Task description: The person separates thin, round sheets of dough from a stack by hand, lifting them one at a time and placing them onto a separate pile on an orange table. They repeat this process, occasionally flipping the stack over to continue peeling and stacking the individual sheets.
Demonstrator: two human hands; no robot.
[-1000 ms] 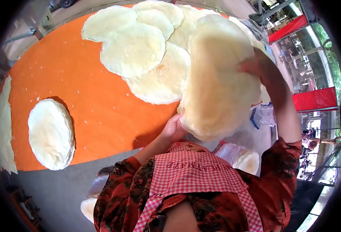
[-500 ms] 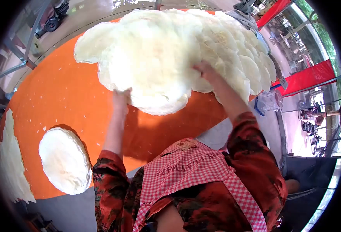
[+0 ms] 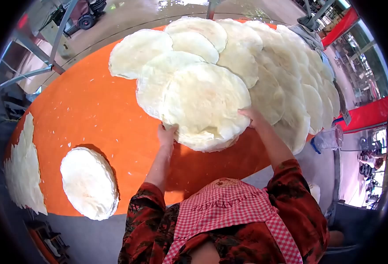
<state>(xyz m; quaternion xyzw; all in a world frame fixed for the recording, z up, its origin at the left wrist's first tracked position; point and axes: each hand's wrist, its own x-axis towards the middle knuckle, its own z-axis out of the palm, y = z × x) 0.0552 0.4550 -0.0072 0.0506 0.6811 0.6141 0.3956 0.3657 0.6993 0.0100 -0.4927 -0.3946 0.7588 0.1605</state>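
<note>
A round, pale, thin sheet (image 3: 207, 97) lies on top of a stack near the middle of the orange table (image 3: 97, 114). At the stack's lower left edge, my left hand (image 3: 166, 133) pinches the rim. My right hand (image 3: 253, 117) grips the right edge of the same sheet. Folds show in the sheet's near edge, between the two hands. Many similar sheets (image 3: 273, 88) overlap one another to the right and behind.
A second round stack (image 3: 89, 182) sits at the front left. Ragged-edged pale sheets (image 3: 24, 171) lie at the table's far left. Metal poles (image 3: 35, 50) stand beyond the back left edge. A clear plastic bag (image 3: 329, 138) is at the right.
The top sheet, raised and blurred before, now lies lower over the stack, showing the sheets behind it. My right hand has come down nearer the stack's edge. The view has shifted.
</note>
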